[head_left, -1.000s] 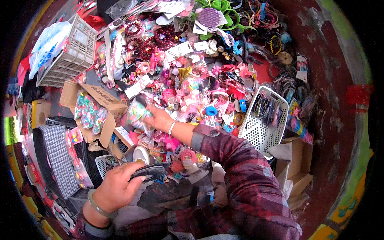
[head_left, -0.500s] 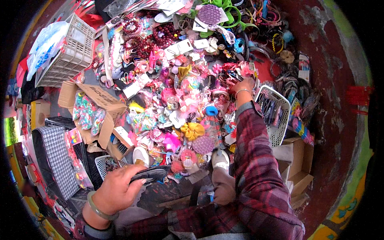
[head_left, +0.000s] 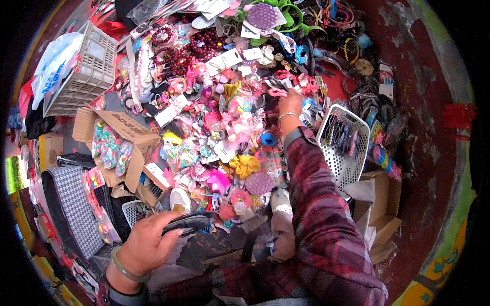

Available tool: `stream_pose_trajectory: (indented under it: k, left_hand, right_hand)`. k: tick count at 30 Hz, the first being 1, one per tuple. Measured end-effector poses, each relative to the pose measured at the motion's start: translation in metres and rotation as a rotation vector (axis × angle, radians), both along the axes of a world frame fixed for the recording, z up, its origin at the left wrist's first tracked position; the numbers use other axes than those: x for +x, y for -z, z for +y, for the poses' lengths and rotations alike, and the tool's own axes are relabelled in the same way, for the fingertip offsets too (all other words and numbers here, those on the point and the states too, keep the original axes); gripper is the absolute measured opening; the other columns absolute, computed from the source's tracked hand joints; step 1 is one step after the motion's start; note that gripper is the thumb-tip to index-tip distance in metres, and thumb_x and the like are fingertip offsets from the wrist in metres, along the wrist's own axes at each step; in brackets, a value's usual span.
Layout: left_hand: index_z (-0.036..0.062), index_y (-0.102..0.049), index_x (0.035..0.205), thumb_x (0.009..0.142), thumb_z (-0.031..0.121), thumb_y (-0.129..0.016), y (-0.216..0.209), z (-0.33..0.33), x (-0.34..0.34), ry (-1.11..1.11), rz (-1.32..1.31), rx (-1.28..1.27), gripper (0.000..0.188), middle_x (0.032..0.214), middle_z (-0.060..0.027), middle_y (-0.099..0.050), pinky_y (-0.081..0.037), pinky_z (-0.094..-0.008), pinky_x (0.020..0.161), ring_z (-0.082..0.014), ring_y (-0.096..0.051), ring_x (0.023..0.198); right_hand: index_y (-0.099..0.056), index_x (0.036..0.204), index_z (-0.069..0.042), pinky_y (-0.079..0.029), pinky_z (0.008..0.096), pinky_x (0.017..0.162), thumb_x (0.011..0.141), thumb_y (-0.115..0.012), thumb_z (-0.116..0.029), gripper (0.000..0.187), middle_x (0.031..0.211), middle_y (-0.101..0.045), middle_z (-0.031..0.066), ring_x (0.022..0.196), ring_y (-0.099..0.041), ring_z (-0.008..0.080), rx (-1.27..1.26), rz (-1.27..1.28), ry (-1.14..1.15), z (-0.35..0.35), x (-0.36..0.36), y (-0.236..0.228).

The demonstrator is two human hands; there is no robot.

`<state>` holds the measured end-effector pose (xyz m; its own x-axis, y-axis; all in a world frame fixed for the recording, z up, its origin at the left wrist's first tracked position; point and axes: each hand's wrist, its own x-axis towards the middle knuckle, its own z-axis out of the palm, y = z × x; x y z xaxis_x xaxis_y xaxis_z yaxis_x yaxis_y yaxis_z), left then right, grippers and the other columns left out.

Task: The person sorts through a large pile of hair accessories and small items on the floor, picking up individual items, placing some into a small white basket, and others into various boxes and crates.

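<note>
Dark red, scuffed surface (head_left: 426, 153), edged in green and yellow at right; across the ground before you, one heaped pile (head_left: 224, 133) of mixed hair ornaments.

Containers: grey lattice crate (head_left: 97, 64), one, bearing a plastic bag (head_left: 53, 66); printed cardboard box (head_left: 122, 126), flaps up, holding multicoloured packets (head_left: 104, 140); white perforated baskets, two, the larger (head_left: 337, 171) with dark strands (head_left: 342, 135) inside, the smaller (head_left: 130, 213) partly hidden; open carton (head_left: 385, 201), one, at lower right.

Counted: yellow scrunchie (head_left: 245, 166), one; blue ring (head_left: 268, 145), one; purple textured ovals, two, one far (head_left: 262, 17), one near (head_left: 259, 183); pale shoes, yours, two, at the near edge.

Hands: your left hand (head_left: 149, 238) pinches black flat pieces (head_left: 191, 222), thumb against fingers, above the near edge. Your right hand (head_left: 290, 102) reaches into the pile just beside a pink piece (head_left: 278, 92); its fingers are partly hidden, so their closure cannot be told.
</note>
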<state>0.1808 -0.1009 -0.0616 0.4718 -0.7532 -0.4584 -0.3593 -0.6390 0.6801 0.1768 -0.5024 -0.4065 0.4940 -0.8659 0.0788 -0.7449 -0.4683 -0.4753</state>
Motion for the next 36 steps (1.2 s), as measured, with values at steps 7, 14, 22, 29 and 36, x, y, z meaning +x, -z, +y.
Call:
stream_pose_trajectory:
  k: [7,14,22,29,36]
  left_hand:
    - [-0.0014,-0.056,0.104,0.079,0.01,-0.059,-0.003,0.0,-0.003,-0.001,-0.012,0.012,0.028,0.09,-0.021,-0.061,-0.048,-0.0388,0.072,-0.0361,-0.06,0.082]
    - [-0.0021,-0.055,0.102,0.077,0.008,-0.06,-0.001,0.001,-0.005,-0.023,-0.045,-0.022,0.028,0.087,-0.0204,-0.061,-0.048,-0.0368,0.069,-0.0344,-0.061,0.079]
    - [-0.0026,-0.055,0.103,0.077,0.008,-0.061,0.0,0.008,-0.007,-0.031,-0.076,-0.045,0.028,0.089,-0.0207,-0.061,-0.048,-0.0364,0.071,-0.0341,-0.061,0.08]
    - [-0.0017,-0.055,0.104,0.078,0.008,-0.06,-0.002,0.005,-0.004,-0.008,-0.039,-0.015,0.028,0.091,-0.0209,-0.061,-0.048,-0.0388,0.072,-0.0362,-0.06,0.081]
    - [-0.0015,-0.055,0.104,0.078,0.008,-0.06,-0.004,0.002,-0.004,-0.028,0.015,0.008,0.028,0.091,-0.0205,-0.061,-0.048,-0.0393,0.073,-0.0363,-0.06,0.082]
  right_hand:
    - [-0.062,0.097,-0.008,-0.046,0.0443,0.08,0.075,-0.052,-0.009,0.024,0.096,-0.057,0.0242,0.09,-0.056,0.0392,-0.021,-0.218,-0.17,0.058,0.038,-0.016]
    - [-0.06,0.109,-0.011,-0.043,0.0399,0.088,0.066,-0.06,-0.004,0.044,0.108,-0.056,0.0165,0.101,-0.05,0.0351,-0.044,-0.15,-0.516,0.114,0.027,-0.047]
    - [-0.061,0.104,-0.007,-0.044,0.0403,0.086,0.068,-0.058,-0.011,0.037,0.103,-0.061,0.016,0.098,-0.056,0.033,0.036,-0.608,-0.891,0.111,-0.011,-0.076]
    - [-0.062,0.109,-0.008,-0.043,0.0383,0.091,0.075,-0.061,-0.037,0.045,0.109,-0.061,0.0132,0.102,-0.056,0.0304,0.271,0.611,-0.123,-0.012,-0.031,-0.029]
    - [-0.067,0.099,-0.005,-0.046,0.0401,0.086,0.077,-0.058,-0.048,0.049,0.107,-0.062,0.0149,0.101,-0.059,0.0302,0.191,0.705,-0.151,-0.009,-0.044,-0.01]
